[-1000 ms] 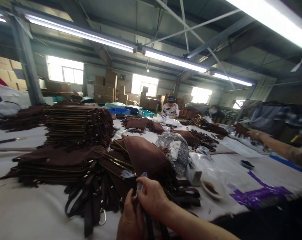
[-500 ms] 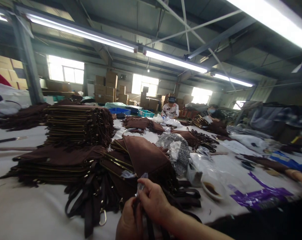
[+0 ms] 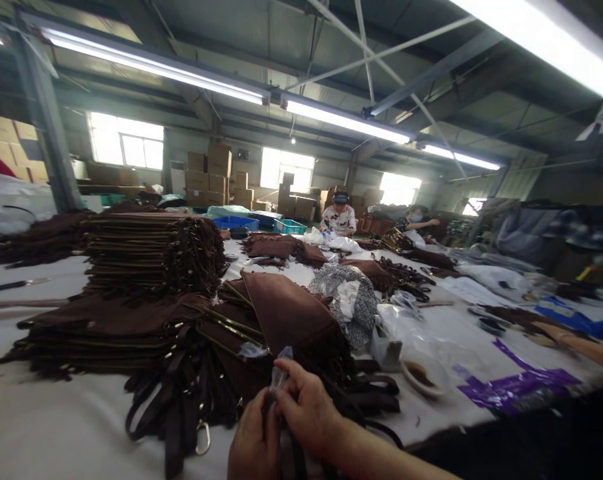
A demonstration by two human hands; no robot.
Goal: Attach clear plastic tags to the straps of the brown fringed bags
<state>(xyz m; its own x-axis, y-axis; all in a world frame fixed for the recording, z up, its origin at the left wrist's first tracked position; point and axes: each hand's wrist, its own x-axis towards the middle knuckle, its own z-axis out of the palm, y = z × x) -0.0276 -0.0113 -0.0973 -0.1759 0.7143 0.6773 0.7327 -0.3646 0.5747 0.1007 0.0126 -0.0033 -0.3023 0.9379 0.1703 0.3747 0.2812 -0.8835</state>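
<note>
Right hand [image 3: 305, 408], low centre of the head view: fingers curled, thumb and forefinger pinching a small crumpled piece of clear plastic wrap [image 3: 280, 371] that sticks up just above the knuckles. Left hand [image 3: 254, 443] just beside it and touching it, fingers closed around a dark brown strap [image 3: 296, 460] that runs down between both hands and out of the bottom edge.

The plastic wrap is thin, see-through and wrinkled, catching pale light; it seems to sit on the upper end of the strap, though the exact join is hidden by the fingers. The strap is narrow, flat, matte brown.

Directly beyond the hands: a loose tangle of like straps [image 3: 181, 393] on the white tabletop [image 3: 56, 427], one ending in a metal snap hook [image 3: 202, 440]. Behind that, a brown bag [image 3: 286, 310] tilted up on its edge, with fringe hanging. To the left, low flat piles of brown bags [image 3: 111, 327] and a taller stack [image 3: 146, 250] with gold zip lines showing along the edges.

To the right: a small white dish [image 3: 424, 377] with brown residue, clear bags, purple film [image 3: 518, 387]. A co-worker's forearm [image 3: 578, 347] lies at the far right edge. Two more people at the far end of the tabletop.
</note>
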